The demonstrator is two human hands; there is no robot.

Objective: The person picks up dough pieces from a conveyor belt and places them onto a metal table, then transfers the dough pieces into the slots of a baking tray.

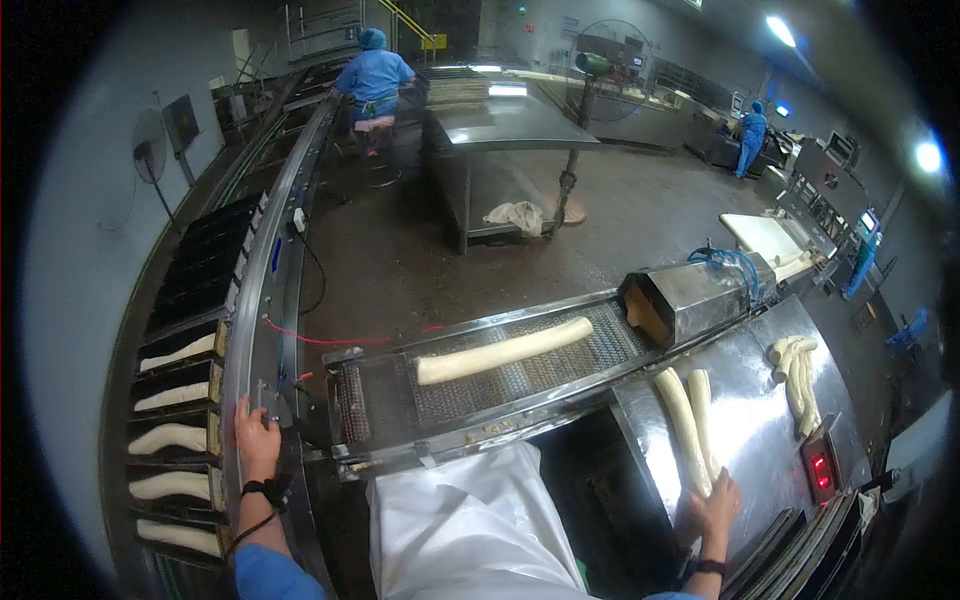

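My left hand (257, 440) rests on the metal rail (262, 330) of the left conveyor, its fingers apart and holding nothing. Beside it, dark baking tins (215, 435) stand in a row; several contain a pale strip of dough (172, 487). On the steel table at right, my right hand (717, 503) is closed around the near end of a long dough roll (703, 420). A second dough roll (680, 425) lies alongside, touching or nearly so. The fingertips on the far side of the roll are partly hidden.
Another dough roll (505, 350) lies on the mesh conveyor (610, 345) ahead, below a metal housing (700, 300). Twisted dough pieces (797, 385) sit near a red-digit display (821, 470). A white cloth (470, 520) hangs before me. Two co-workers (375, 85) are farther off.
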